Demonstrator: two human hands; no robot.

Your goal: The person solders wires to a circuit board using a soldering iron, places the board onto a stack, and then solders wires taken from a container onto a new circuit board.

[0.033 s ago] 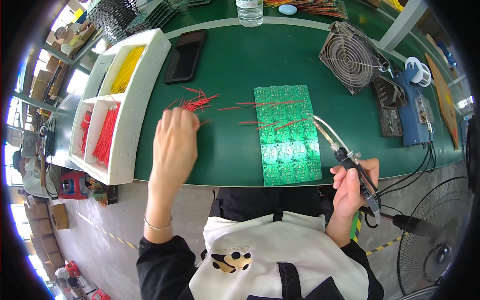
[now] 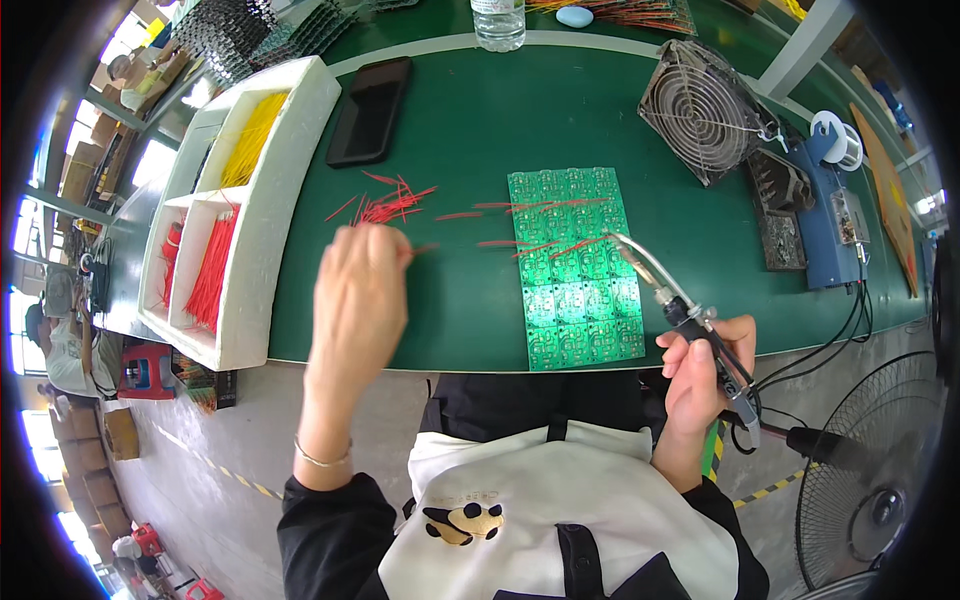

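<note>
My left hand (image 2: pixel 362 290) is closed in a pinch on a short red wire (image 2: pixel 426 248), whose end sticks out to the right of the fingertips. Just beyond that hand lies a loose heap of red wires (image 2: pixel 392 205). My right hand (image 2: pixel 708 372) grips a soldering iron (image 2: pixel 690 318) with a curved solder-feed tube. Its tip hovers over or touches the green circuit board panel (image 2: pixel 583 305) near the right edge; contact cannot be made out. Several red wires (image 2: pixel 560 206) lie across the panel in two rows, some reaching past its left edge.
On the left stands a white foam box (image 2: pixel 310 130) with yellow and red wires in compartments. Beside it lies a black phone (image 2: pixel 370 112). A bottle (image 2: pixel 499 25) stands at the back. A metal fan (image 2: pixel 700 115) and a blue solder feeder (image 2: pixel 835 215) with a spool are at the right.
My left hand has shifted a little to the right with the red wire. The soldering iron's tip has moved slightly left over the panel.
</note>
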